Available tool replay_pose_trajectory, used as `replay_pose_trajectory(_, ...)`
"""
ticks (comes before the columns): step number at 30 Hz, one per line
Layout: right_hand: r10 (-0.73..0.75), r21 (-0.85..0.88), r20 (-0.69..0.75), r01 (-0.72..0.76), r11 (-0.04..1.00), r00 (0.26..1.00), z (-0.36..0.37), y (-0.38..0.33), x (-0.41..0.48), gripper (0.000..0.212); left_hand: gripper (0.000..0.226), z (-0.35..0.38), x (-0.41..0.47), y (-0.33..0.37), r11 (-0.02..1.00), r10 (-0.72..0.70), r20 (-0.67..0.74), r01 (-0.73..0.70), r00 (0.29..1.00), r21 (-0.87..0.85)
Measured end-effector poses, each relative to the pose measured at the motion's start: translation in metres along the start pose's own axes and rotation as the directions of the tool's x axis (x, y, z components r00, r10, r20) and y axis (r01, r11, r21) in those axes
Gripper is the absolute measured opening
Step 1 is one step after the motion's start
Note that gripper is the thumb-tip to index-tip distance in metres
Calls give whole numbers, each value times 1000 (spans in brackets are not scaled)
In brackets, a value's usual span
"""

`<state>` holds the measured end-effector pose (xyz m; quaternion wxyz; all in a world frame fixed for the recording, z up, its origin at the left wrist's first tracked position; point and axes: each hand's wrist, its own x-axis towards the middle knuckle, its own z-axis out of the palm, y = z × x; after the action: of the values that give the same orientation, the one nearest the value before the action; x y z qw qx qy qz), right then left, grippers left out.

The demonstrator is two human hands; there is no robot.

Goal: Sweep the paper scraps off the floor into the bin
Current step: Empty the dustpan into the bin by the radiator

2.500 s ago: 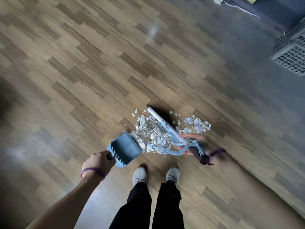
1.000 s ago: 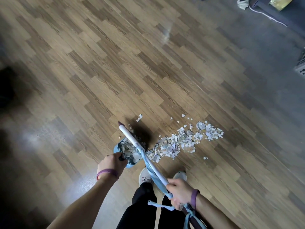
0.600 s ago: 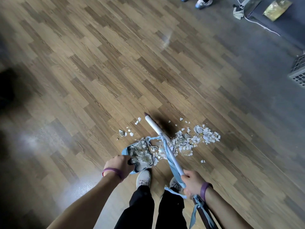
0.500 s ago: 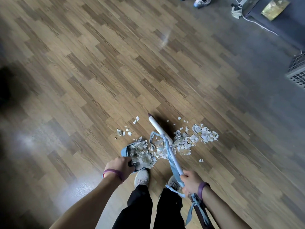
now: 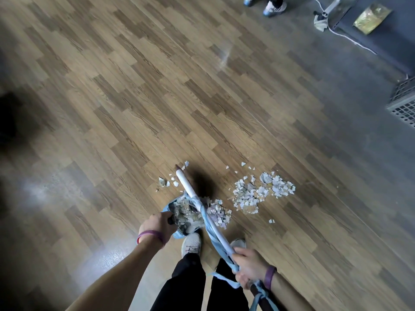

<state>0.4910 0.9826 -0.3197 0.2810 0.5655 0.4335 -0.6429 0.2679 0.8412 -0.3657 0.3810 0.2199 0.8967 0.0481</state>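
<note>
**Dustpan loaded; main heap of scraps lying on the floor**

- Left hand, lower centre of frame: fingers clenched round the handle of a blue dustpan. The pan sits on the wood-pattern floor, just above a white shoe.
- Right hand, lower right of centre: grasping a white pole wound with a pale-blue strip. The pole slants up-left across the pan.
- Paper scraps: largest heap on the floor right of centre, apart from the pan. A second lot fills the pan and spills over its right side. A few bits lie left of the pole's far end.
- Purple band on each wrist.
- Right edge: grey lattice crate, well apart from the scraps.
- Top edge: another person's shoes.
</note>
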Motion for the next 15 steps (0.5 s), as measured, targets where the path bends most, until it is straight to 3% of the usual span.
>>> replay_pose_trajectory(5,35,86,91,-43,995,995,-17,-27,-29,21,7,-7,-14,-6,986,-61,-58,51,996,-158)
replay_pose_trajectory(10,-79,-332,66,97,938,995,-21,-46,-58,23,7,-19,-34,2,970,-111,-112,83,988,-228)
replay_pose_trajectory(15,-156,-426,84,177,887,984,-42,-70,-93,22,12,-30,-61,15,933,-220,-151,163,964,-320)
